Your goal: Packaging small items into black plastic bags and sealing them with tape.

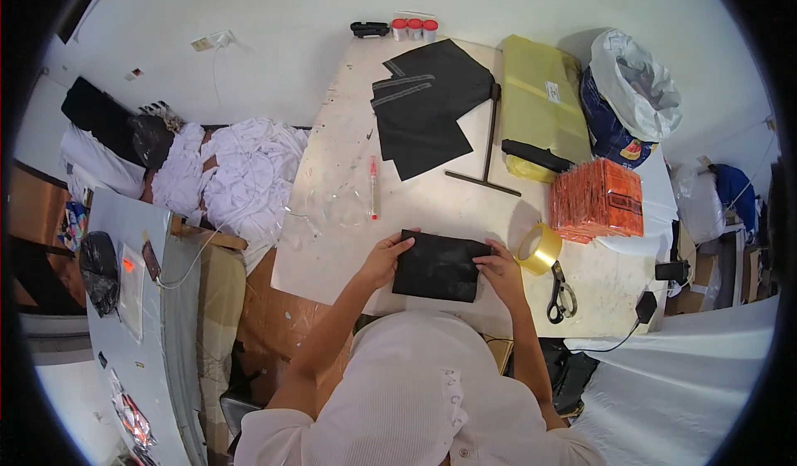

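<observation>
On the white table (332, 242) many things lay around the work. At the far side there was a stack of black fabric pieces (427, 105), and behind it three small jars with red caps (414, 29) stood beside a black object near the wall. A dark T-shaped ruler (488, 150) lay between the black stack and a yellow-green plastic bundle (540, 100). A pen with red ends (374, 187) lay on a clear plastic sheet, to the left of the middle. To the right, a stack of orange packets (598, 200) stood near the table edge, with a white and blue sack (631, 92) behind it. A roll of clear tape (539, 248) and a pair of scissors (561, 293) were just beside the right hand (501, 268). Nothing stood between the hands and the piece they held.

The black fabric piece (438, 267) lay flat at the near edge of the table, directly in front of the person. The left hand (383, 258) pinched its upper left corner, with the fingers closed narrow on the cloth. The right hand gripped the right edge, thumb on top and fingers curled on it.
</observation>
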Tool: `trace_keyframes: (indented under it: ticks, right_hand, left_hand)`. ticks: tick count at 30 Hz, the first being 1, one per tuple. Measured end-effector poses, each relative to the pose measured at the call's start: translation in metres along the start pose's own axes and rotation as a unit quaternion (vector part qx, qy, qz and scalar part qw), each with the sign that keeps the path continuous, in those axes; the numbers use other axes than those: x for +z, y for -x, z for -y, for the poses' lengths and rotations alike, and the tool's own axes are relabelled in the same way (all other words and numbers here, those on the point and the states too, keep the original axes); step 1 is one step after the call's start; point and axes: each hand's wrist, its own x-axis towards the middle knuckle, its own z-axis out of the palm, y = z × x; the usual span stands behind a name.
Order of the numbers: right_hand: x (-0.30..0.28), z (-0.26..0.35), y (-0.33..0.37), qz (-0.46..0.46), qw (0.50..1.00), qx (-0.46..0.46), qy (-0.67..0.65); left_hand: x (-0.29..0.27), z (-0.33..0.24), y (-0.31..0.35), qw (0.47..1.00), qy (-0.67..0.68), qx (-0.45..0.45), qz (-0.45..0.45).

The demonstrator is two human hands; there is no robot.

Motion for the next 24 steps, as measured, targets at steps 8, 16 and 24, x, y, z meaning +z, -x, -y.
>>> trace_keyframes:
  ticks: [8,16,24]
  right_hand:
    - [0.009,0.039,-0.001,-0.11,0.97,-0.043,0.213]
    - [0.066,0.046,-0.014,-0.066,0.952,-0.158,0.254]
    - [0.085,0.023,-0.007,-0.045,0.936,-0.151,0.313]
  left_hand:
    - [-0.003,-0.005,-0.009,0.999,0.028,0.028,-0.005]
    - [-0.003,-0.001,-0.015,0.999,-0.018,0.04,0.026]
    - [-0.007,0.004,-0.029,0.991,-0.087,0.089,-0.04]
